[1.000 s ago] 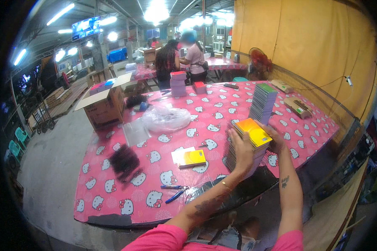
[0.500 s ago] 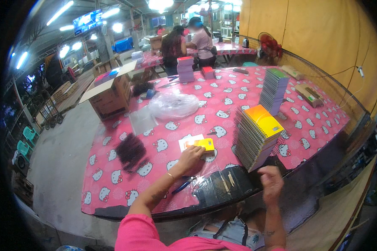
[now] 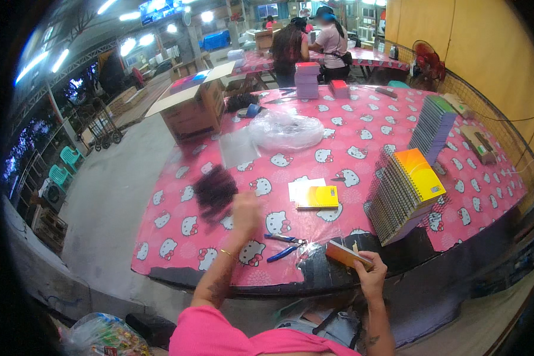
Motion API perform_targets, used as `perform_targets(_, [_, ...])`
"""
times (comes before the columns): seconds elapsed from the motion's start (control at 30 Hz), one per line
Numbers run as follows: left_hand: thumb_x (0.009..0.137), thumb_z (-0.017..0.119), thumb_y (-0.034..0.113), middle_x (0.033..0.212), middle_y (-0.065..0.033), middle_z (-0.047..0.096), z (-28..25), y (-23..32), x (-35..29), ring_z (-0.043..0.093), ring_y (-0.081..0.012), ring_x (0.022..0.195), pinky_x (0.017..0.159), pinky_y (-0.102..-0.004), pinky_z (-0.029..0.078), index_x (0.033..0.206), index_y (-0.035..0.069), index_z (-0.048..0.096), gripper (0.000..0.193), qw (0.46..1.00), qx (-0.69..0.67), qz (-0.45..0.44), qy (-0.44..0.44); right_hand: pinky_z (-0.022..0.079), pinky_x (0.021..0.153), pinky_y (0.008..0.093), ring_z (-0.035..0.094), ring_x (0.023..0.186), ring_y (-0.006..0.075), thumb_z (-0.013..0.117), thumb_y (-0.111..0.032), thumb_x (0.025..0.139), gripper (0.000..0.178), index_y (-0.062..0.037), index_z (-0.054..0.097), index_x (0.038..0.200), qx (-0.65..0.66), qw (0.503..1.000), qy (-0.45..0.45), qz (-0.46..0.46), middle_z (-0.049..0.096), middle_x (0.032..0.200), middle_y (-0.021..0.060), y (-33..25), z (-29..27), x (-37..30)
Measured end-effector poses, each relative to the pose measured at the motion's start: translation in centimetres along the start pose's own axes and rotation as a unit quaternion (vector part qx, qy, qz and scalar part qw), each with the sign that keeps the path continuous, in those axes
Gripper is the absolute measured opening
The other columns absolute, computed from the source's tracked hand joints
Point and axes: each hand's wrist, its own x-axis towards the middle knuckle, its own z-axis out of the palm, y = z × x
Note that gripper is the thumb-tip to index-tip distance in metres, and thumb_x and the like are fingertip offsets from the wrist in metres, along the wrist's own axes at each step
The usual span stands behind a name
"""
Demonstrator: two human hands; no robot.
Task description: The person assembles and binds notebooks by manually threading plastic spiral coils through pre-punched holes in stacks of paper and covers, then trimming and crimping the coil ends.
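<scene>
My right hand [image 3: 372, 277] pinches a small orange-covered notebook [image 3: 345, 256] at the table's near edge, thumb on top. My left hand [image 3: 246, 215] is smeared by motion beside a pile of thin black binding coils [image 3: 213, 193]; its fingers cannot be made out. Flat on the table between the hands and farther off lies a yellow spiral notebook [image 3: 317, 197], partly over a white sheet [image 3: 299, 186]. Blue-handled pliers [image 3: 285, 248] rest with handles spread, nearer me. To the right stands a tall stack of yellow-topped spiral notebooks [image 3: 400, 199].
A green-topped notebook stack [image 3: 431, 130] rises behind the yellow one. Farther back are clear plastic wrap [image 3: 288, 132], an open cardboard box [image 3: 193, 115] and a red-topped stack [image 3: 307, 83]. Two people [image 3: 332, 44] stand at another table. A black patch [image 3: 314, 264] covers the near edge.
My left hand has left the yellow notebook and moved left to the black coils. My right hand, earlier raised beside the stack, now holds an orange notebook. The whole view has shifted.
</scene>
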Motion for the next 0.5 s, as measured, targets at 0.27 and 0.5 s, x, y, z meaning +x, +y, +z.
perform_targets(0.27, [0.09, 0.061, 0.018, 0.098, -0.01, 0.062, 1.8, -6.9, -3.6, 0.06, -0.0294, 0.092, 0.085, -0.0454, 0.047, 0.104, 0.005, 0.063, 0.019, 0.985, 0.156, -0.015, 0.074, 0.048, 0.069, 0.0229, 0.062, 0.082, 0.0107, 0.069, 0.003, 0.086, 0.021, 0.0009, 0.068, 0.107, 0.115, 0.988, -0.102, 0.009, 0.067, 0.098, 0.0056, -0.8, 0.7, 1.0])
perform_targets(0.5, [0.084, 0.062, 0.007, 0.089, -0.0141, 0.06, -1.3, 4.3, -3.0, 0.061, -0.0342, 0.078, 0.066, -0.0447, 0.049, 0.118, 0.01, 0.063, 0.034, 0.978, -0.205, 0.028, -0.015, 0.046, 0.067, 0.0221, 0.058, 0.08, 0.0065, 0.067, 0.002, 0.087, 0.028, -0.0005, 0.069, 0.115, 0.095, 0.976, -0.164, 0.11, 0.068, 0.093, -0.0006, -0.5, 0.0, 1.1])
